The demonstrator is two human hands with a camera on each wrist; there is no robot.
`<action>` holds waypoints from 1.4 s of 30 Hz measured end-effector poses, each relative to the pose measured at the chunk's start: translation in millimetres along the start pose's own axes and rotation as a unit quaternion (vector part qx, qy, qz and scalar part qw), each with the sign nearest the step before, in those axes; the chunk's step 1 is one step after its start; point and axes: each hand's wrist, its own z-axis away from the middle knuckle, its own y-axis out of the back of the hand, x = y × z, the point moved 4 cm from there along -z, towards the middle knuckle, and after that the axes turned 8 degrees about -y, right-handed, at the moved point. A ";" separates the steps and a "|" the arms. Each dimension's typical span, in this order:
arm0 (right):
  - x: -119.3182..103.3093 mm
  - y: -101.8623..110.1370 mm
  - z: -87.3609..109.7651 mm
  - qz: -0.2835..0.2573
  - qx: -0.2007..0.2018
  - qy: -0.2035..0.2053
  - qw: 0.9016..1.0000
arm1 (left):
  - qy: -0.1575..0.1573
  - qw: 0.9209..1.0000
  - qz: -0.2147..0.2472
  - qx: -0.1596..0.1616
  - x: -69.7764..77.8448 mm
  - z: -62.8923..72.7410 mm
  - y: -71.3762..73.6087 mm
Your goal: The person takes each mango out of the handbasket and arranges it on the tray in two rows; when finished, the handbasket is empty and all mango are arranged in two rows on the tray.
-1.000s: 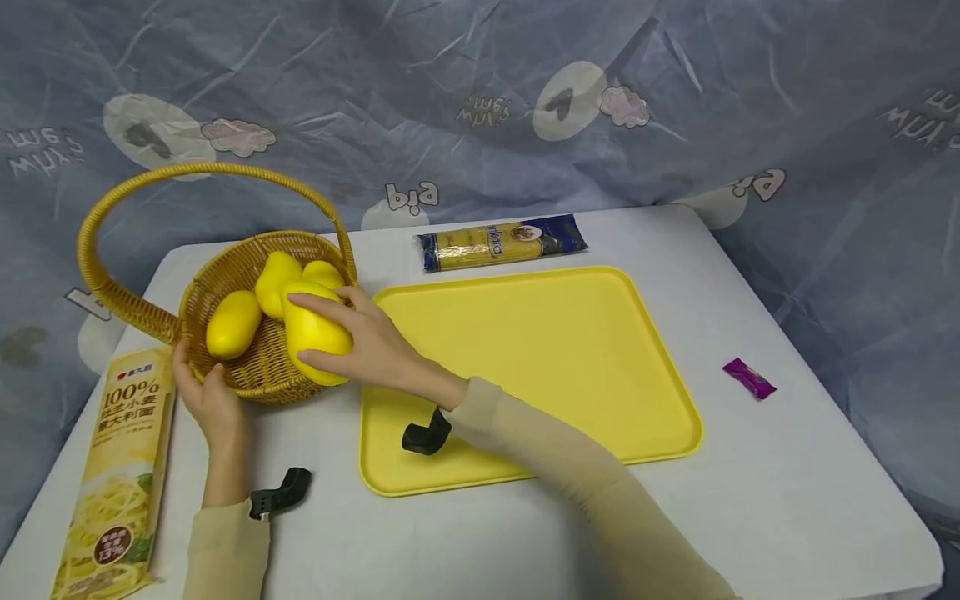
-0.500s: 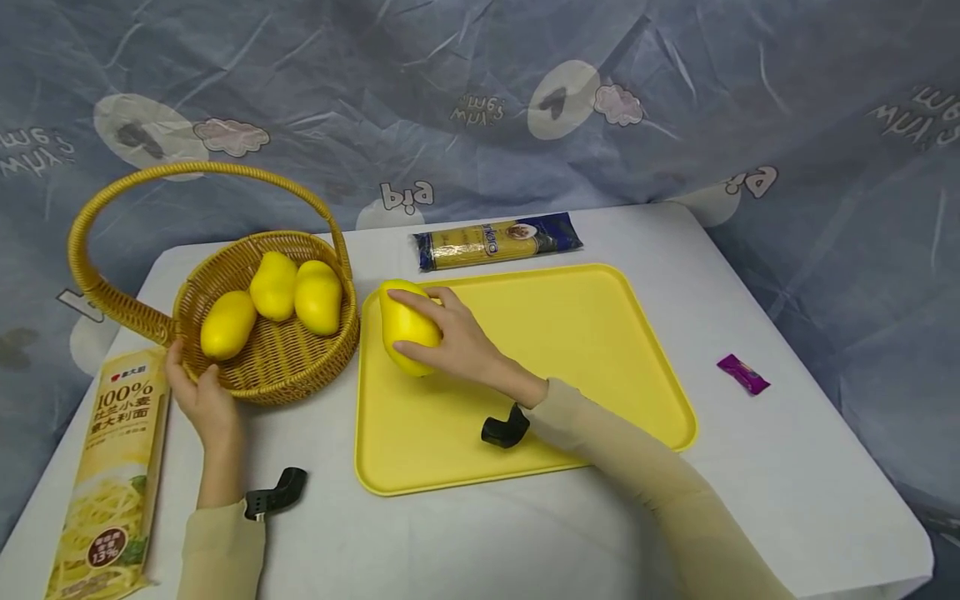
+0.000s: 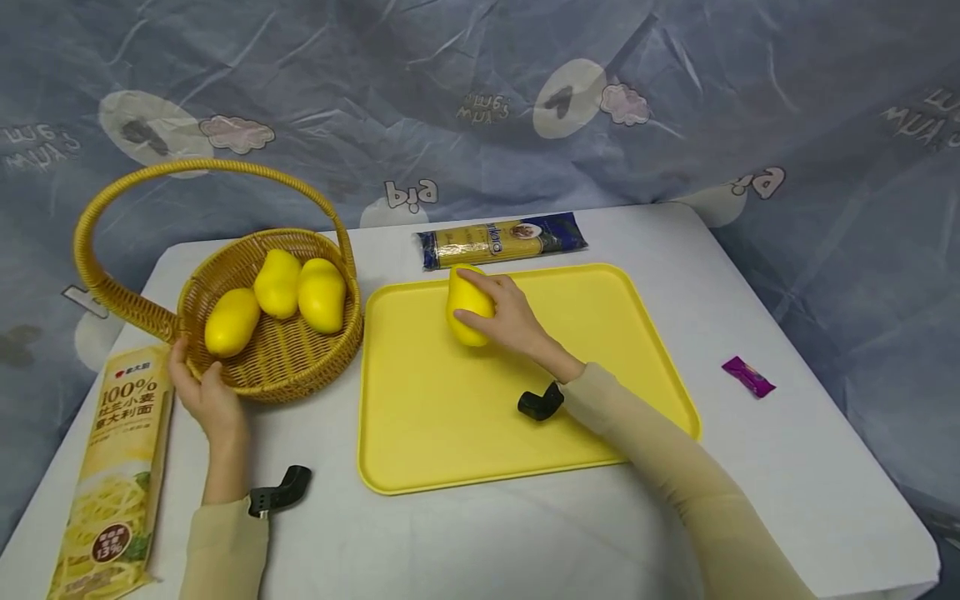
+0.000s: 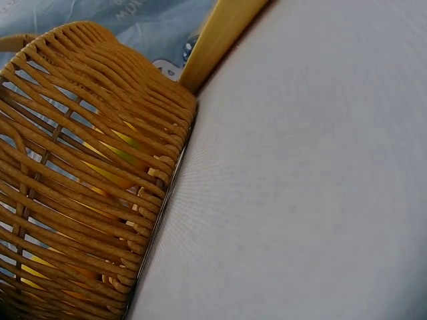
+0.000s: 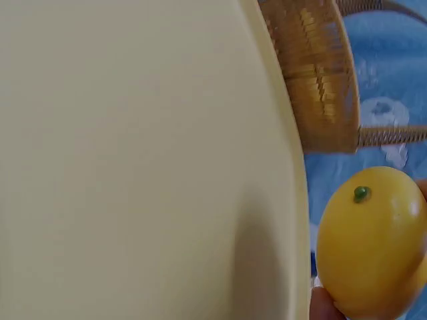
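My right hand (image 3: 513, 321) grips a yellow mango (image 3: 468, 308) over the back left part of the yellow tray (image 3: 450, 433). In the right wrist view the mango (image 5: 370, 247) shows a small green stem end, and a shadow lies on the tray (image 5: 133, 133) near it. At the left, the fingers and thumb of my left hand (image 3: 213, 406) hold the near-left rim of a wicker basket (image 3: 300, 385), close to the foot of its handle. Three more yellow mangoes (image 3: 322, 296) lie inside. From the left wrist only the basket's woven side (image 4: 93, 173) is visible, without the hand.
A long pasta packet (image 3: 112, 475) lies left of the left forearm. Behind the tray is another pasta packet (image 3: 502, 242), blue and gold. A small purple wrapped candy (image 3: 748, 377) lies at the right on the white table (image 3: 810, 492). A grey-blue printed cloth (image 3: 480, 108) hangs behind.
My right hand has lifted the mango out of the basket and carried it right, over the tray. My left hand has stayed on the basket rim.
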 end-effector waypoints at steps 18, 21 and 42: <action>31.8 -0.4 -20.5 0.027 -0.018 -0.069 0.997 | -0.004 1.000 -0.009 -0.016 0.6 1.2 -1.8; 31.5 -0.8 -22.5 0.033 -0.023 -0.069 0.997 | -0.004 1.000 -0.006 -0.018 0.7 1.5 -2.2; 34.0 -8.5 -27.8 0.034 -0.032 -0.059 0.997 | 0.002 1.000 -0.012 -0.019 -2.6 1.1 1.3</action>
